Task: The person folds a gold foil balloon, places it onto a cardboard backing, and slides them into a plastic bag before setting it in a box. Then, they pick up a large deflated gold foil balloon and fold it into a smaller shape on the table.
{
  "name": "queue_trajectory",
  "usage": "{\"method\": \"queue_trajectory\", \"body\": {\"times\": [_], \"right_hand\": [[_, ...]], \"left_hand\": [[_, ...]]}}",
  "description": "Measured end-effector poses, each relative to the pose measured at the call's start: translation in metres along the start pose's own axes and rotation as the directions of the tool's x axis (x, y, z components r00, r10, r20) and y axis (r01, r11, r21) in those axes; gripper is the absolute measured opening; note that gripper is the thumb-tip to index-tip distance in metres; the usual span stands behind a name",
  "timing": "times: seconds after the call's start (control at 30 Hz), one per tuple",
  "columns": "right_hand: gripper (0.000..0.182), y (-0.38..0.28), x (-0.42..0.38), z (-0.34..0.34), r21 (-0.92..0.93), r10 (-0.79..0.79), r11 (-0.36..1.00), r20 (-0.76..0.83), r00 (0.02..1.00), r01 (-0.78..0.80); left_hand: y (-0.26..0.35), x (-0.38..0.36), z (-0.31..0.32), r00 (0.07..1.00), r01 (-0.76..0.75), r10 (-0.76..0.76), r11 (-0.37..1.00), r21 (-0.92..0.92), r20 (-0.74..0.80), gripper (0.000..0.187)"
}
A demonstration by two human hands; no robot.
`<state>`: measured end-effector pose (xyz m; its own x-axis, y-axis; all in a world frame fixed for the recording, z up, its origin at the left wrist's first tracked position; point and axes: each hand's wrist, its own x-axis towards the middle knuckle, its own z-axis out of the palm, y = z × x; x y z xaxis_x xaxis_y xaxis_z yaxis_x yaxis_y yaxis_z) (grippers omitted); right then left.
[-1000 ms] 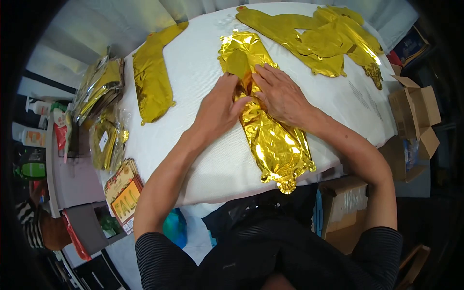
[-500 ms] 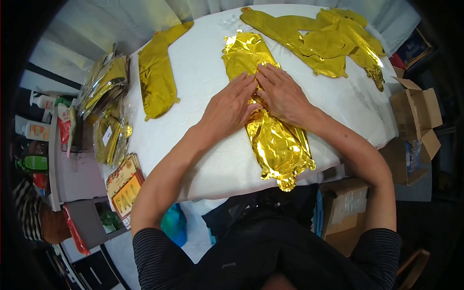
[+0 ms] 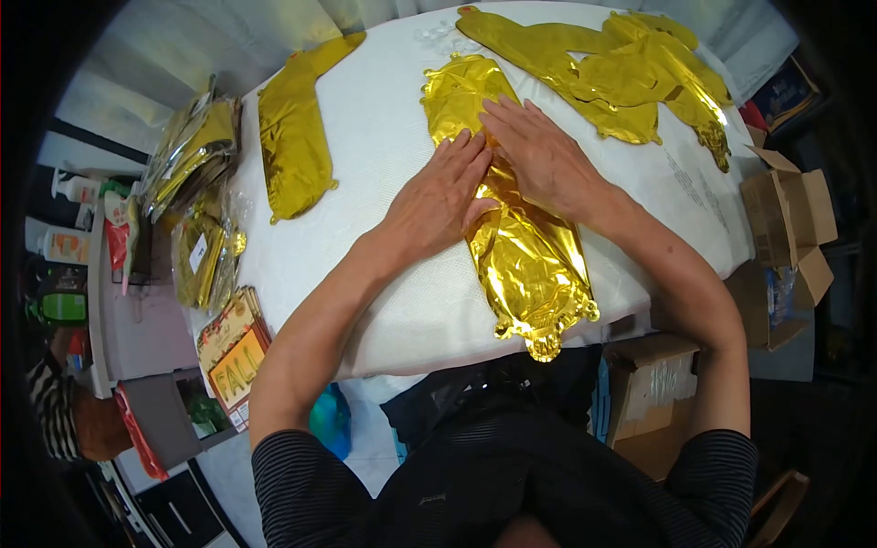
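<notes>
A shiny gold foil balloon (image 3: 530,260) lies lengthwise on the white-covered table (image 3: 393,310), with its knobbed end near the front edge. My left hand (image 3: 445,192) lies on the balloon's left side, fingers stretched out and pointing away from me. On its right side rests my right hand (image 3: 544,160), flat, with the fingertips reaching a little farther up the foil. Neither hand grips anything. The part of the balloon under my palms is hidden.
Another flat gold foil balloon (image 3: 297,132) lies to the left, and several overlapping gold balloons (image 3: 621,78) lie at the back right. Plastic-bagged foil packs (image 3: 196,151) and printed FALL packages (image 3: 236,361) line the left edge. Cardboard boxes (image 3: 776,215) stand right.
My right hand has slid slightly up and away along the foil. The left hand has shifted only a little on the balloon.
</notes>
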<state>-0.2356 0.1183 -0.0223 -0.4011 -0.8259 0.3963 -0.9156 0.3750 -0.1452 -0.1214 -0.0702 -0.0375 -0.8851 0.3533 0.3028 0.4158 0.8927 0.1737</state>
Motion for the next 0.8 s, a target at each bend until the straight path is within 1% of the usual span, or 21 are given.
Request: {"method": "queue_trajectory", "body": {"times": [0.07, 0.1, 0.17, 0.2, 0.27, 0.4, 0.47, 0.6, 0.67, 0.8], "right_hand": [[0.055, 0.002, 0.006, -0.006, 0.102, -0.084, 0.992, 0.041, 0.996, 0.079], [0.055, 0.002, 0.007, -0.006, 0.101, -0.084, 0.992, 0.04, 0.996, 0.08], [0.062, 0.003, 0.008, 0.0, 0.137, -0.021, 0.991, 0.163, 0.986, -0.001], [0.062, 0.005, 0.009, 0.003, 0.137, -0.024, 0.991, 0.163, 0.986, 0.001], [0.065, 0.008, 0.008, 0.006, 0.089, 0.022, 0.995, 0.196, 0.98, -0.04], [0.063, 0.009, 0.005, 0.005, 0.138, 0.023, 0.989, 0.165, 0.986, -0.046], [0.063, 0.011, 0.004, 0.008, 0.121, -0.016, 0.993, 0.129, 0.992, 0.0], [0.065, 0.011, 0.006, 0.009, 0.081, -0.001, 0.997, 0.18, 0.984, -0.014], [0.061, 0.011, 0.006, 0.009, 0.052, -0.01, 0.999, 0.202, 0.979, 0.0], [0.057, 0.011, 0.004, 0.013, 0.099, -0.004, 0.995, 0.173, 0.985, -0.014]], "left_hand": [[-0.001, 0.001, 0.001, 1.0, -0.008, 0.009, 1.0, -0.006, 0.009, 0.069], [-0.001, 0.001, 0.002, 1.0, -0.009, 0.009, 1.0, -0.006, 0.008, 0.069], [-0.002, 0.002, 0.002, 1.0, -0.027, 0.027, 0.999, -0.029, -0.01, 0.069], [-0.002, 0.001, 0.001, 1.0, -0.025, 0.025, 0.999, -0.028, -0.011, 0.069], [-0.002, 0.0, 0.001, 1.0, -0.01, 0.01, 1.0, -0.018, 0.009, 0.067], [0.0, 0.0, 0.0, 1.0, 0.009, -0.009, 1.0, -0.019, 0.027, 0.066], [0.0, 0.0, 0.0, 0.999, 0.013, -0.013, 1.0, -0.011, 0.043, 0.066], [-0.002, 0.001, 0.001, 0.999, 0.009, -0.008, 1.0, -0.021, 0.035, 0.066], [-0.001, 0.001, 0.0, 1.0, 0.009, -0.008, 1.0, -0.03, 0.026, 0.067], [-0.001, 0.001, 0.0, 1.0, 0.01, -0.009, 0.999, -0.047, 0.023, 0.067]]}}
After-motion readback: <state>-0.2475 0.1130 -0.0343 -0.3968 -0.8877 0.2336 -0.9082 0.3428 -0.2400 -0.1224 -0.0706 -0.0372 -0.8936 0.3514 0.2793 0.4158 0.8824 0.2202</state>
